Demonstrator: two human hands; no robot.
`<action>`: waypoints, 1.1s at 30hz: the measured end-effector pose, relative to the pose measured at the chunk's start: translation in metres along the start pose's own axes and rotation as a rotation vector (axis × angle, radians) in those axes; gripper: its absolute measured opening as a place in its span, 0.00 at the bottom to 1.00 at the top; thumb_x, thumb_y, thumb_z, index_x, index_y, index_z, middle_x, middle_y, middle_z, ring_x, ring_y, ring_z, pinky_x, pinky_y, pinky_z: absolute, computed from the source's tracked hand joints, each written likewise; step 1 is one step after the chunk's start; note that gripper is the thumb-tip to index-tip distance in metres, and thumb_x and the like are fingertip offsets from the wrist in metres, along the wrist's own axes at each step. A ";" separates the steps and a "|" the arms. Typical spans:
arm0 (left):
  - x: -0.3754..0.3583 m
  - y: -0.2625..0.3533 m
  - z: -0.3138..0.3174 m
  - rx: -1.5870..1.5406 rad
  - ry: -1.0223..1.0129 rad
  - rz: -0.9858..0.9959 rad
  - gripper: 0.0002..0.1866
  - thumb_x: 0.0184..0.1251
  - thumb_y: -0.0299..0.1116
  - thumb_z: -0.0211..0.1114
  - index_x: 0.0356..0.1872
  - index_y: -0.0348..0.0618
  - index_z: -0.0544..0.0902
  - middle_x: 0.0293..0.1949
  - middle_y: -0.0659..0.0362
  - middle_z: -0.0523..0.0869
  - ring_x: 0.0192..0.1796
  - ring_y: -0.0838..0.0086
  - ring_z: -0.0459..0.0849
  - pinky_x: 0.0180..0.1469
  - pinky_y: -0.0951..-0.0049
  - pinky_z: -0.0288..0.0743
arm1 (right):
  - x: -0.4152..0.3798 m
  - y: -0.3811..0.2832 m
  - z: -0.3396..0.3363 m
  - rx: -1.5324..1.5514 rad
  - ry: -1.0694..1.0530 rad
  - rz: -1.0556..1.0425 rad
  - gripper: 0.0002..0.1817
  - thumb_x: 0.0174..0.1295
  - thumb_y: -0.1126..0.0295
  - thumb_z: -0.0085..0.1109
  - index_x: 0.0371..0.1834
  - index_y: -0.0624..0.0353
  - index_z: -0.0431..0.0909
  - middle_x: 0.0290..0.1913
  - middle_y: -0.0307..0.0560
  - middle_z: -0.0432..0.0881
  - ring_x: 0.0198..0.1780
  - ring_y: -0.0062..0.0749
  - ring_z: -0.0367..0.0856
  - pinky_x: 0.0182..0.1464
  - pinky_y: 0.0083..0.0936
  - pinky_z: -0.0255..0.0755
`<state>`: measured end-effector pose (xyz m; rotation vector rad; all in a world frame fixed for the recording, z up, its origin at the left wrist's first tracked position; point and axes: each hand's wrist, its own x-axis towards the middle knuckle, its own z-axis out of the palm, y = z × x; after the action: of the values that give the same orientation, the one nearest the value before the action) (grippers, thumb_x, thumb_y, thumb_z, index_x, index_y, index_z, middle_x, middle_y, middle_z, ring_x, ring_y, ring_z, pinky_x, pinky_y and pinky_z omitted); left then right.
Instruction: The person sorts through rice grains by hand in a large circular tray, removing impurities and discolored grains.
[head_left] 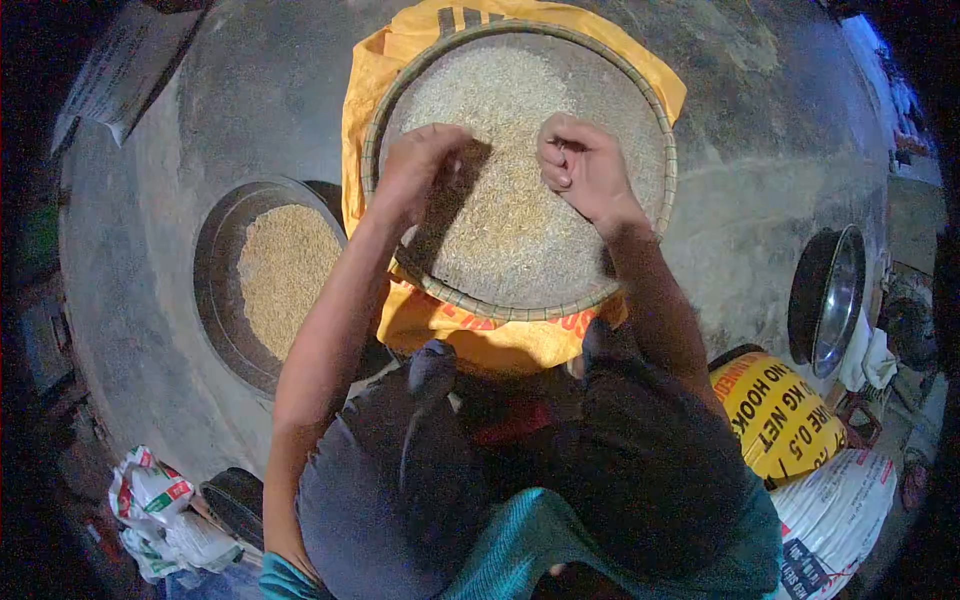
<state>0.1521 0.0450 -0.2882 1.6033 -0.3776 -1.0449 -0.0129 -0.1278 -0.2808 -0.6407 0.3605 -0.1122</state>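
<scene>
A round woven tray [455, 292] with a bamboo rim holds pale grain [505, 205], more golden toward its middle. Under the tray lies an orange sack [365, 90]. Over the tray's left part is my left hand [425, 165], its fingers curled and its fingertips in shadow; what they hold, if anything, is hidden. My right hand [585, 165] is above the grain at the right of the middle, fingers bent in toward the palm. Anything between those fingers is too small to make out.
At the left, a dark round basin [215, 300] holds golden grain [290, 275]. A metal basin [838, 300] leans at the right. A yellow sack [785, 415] and a white sack [845, 510] are at the lower right, with plastic bags [165, 510] at the lower left.
</scene>
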 end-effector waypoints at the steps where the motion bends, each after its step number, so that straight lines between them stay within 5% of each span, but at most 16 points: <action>1: 0.004 -0.001 -0.009 -0.250 -0.102 -0.076 0.13 0.68 0.36 0.61 0.41 0.35 0.84 0.34 0.57 0.86 0.35 0.74 0.83 0.41 0.74 0.76 | 0.003 0.005 0.000 0.000 0.000 0.000 0.06 0.60 0.68 0.58 0.35 0.60 0.78 0.21 0.33 0.70 0.19 0.22 0.65 0.21 0.22 0.59; 2: 0.004 0.003 -0.012 -0.500 -0.205 -0.152 0.13 0.69 0.36 0.58 0.41 0.35 0.83 0.35 0.58 0.85 0.36 0.75 0.83 0.42 0.76 0.75 | 0.007 0.013 0.003 -0.543 0.185 -0.140 0.08 0.60 0.67 0.58 0.36 0.60 0.79 0.22 0.38 0.75 0.21 0.28 0.72 0.24 0.25 0.65; 3: 0.001 0.005 -0.008 -0.482 -0.088 -0.162 0.14 0.70 0.36 0.55 0.42 0.36 0.83 0.35 0.57 0.85 0.37 0.75 0.82 0.43 0.77 0.75 | 0.011 0.018 0.005 -1.087 0.369 -0.281 0.10 0.60 0.65 0.59 0.36 0.59 0.81 0.23 0.42 0.80 0.24 0.33 0.78 0.27 0.28 0.70; 6: 0.002 0.006 -0.002 -0.044 -0.051 0.059 0.13 0.69 0.35 0.58 0.42 0.36 0.85 0.35 0.57 0.86 0.37 0.75 0.84 0.43 0.74 0.77 | 0.011 0.026 0.011 -1.443 0.415 -0.376 0.10 0.59 0.62 0.60 0.36 0.55 0.85 0.29 0.49 0.86 0.31 0.41 0.85 0.35 0.33 0.77; 7: 0.004 0.006 0.002 -0.046 -0.049 0.060 0.13 0.69 0.35 0.58 0.42 0.36 0.85 0.35 0.57 0.86 0.37 0.75 0.84 0.43 0.74 0.77 | 0.012 0.028 0.011 -1.445 0.412 -0.376 0.10 0.59 0.62 0.60 0.36 0.55 0.85 0.29 0.49 0.86 0.31 0.41 0.85 0.35 0.33 0.77; 9: 0.005 0.007 0.015 0.564 0.096 0.247 0.12 0.62 0.37 0.66 0.38 0.38 0.87 0.32 0.52 0.89 0.35 0.66 0.87 0.42 0.65 0.79 | 0.014 0.035 0.008 -1.583 0.415 -0.446 0.09 0.58 0.63 0.60 0.38 0.51 0.85 0.34 0.52 0.86 0.34 0.45 0.86 0.38 0.36 0.78; 13: 0.000 0.002 0.024 0.911 0.156 0.563 0.16 0.59 0.39 0.71 0.40 0.36 0.87 0.37 0.49 0.89 0.40 0.56 0.88 0.43 0.61 0.79 | 0.016 0.036 0.006 -1.671 0.377 -0.422 0.10 0.59 0.63 0.60 0.39 0.53 0.84 0.33 0.51 0.86 0.33 0.42 0.86 0.37 0.36 0.78; 16: -0.001 0.006 0.025 0.899 0.091 0.436 0.14 0.61 0.38 0.70 0.40 0.38 0.87 0.37 0.50 0.89 0.38 0.64 0.89 0.42 0.65 0.79 | 0.011 0.025 -0.001 -1.386 0.332 -0.325 0.10 0.59 0.65 0.59 0.38 0.57 0.83 0.29 0.47 0.86 0.28 0.36 0.84 0.33 0.31 0.76; 18: 0.000 0.006 0.024 0.739 0.092 0.348 0.12 0.60 0.37 0.69 0.38 0.38 0.87 0.34 0.51 0.89 0.37 0.64 0.88 0.40 0.65 0.78 | 0.006 0.005 -0.012 -0.437 0.095 0.006 0.10 0.58 0.66 0.60 0.35 0.60 0.84 0.26 0.41 0.83 0.25 0.29 0.79 0.30 0.24 0.73; 22: 0.008 0.001 0.013 0.152 0.061 0.133 0.10 0.61 0.34 0.64 0.34 0.36 0.85 0.29 0.57 0.86 0.30 0.72 0.83 0.37 0.71 0.75 | 0.009 -0.003 -0.015 -0.074 -0.120 0.019 0.09 0.58 0.66 0.60 0.33 0.62 0.83 0.25 0.35 0.79 0.24 0.24 0.75 0.28 0.18 0.69; 24: 0.001 0.009 0.007 -0.008 0.012 0.100 0.10 0.62 0.33 0.62 0.33 0.35 0.83 0.28 0.61 0.83 0.29 0.76 0.79 0.35 0.73 0.74 | 0.013 0.005 0.009 -1.023 0.357 -0.153 0.08 0.60 0.67 0.57 0.32 0.59 0.82 0.27 0.43 0.83 0.26 0.33 0.80 0.30 0.26 0.73; 25: 0.003 0.007 0.002 -0.096 -0.064 0.065 0.10 0.65 0.34 0.61 0.35 0.37 0.83 0.29 0.62 0.83 0.30 0.79 0.78 0.36 0.76 0.72 | 0.017 0.013 0.011 -1.024 0.357 -0.155 0.08 0.60 0.67 0.57 0.32 0.59 0.82 0.27 0.43 0.83 0.26 0.33 0.80 0.30 0.26 0.73; 27: 0.004 0.005 0.000 -0.184 -0.139 0.032 0.11 0.67 0.35 0.59 0.37 0.38 0.83 0.31 0.63 0.83 0.32 0.81 0.77 0.37 0.80 0.70 | 0.026 0.029 0.011 -1.502 0.407 -0.515 0.08 0.60 0.66 0.55 0.34 0.56 0.82 0.30 0.52 0.85 0.32 0.45 0.84 0.34 0.37 0.76; 30: 0.002 0.008 0.003 -0.126 -0.101 0.100 0.11 0.66 0.36 0.62 0.37 0.38 0.84 0.31 0.63 0.84 0.31 0.80 0.78 0.37 0.79 0.72 | 0.027 0.036 0.015 -1.693 0.355 -0.438 0.08 0.60 0.64 0.56 0.36 0.51 0.84 0.34 0.56 0.84 0.36 0.53 0.84 0.38 0.43 0.76; 33: 0.002 0.012 0.011 0.468 0.139 0.217 0.10 0.62 0.35 0.67 0.31 0.35 0.86 0.25 0.57 0.86 0.27 0.73 0.82 0.34 0.69 0.76 | 0.027 0.035 0.010 -1.562 0.317 -0.442 0.08 0.61 0.65 0.56 0.35 0.55 0.82 0.29 0.54 0.83 0.30 0.48 0.83 0.34 0.39 0.75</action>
<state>0.1473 0.0329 -0.2780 1.9831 -0.7232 -0.7045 0.0160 -0.0998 -0.3026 -2.2661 0.5812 -0.3629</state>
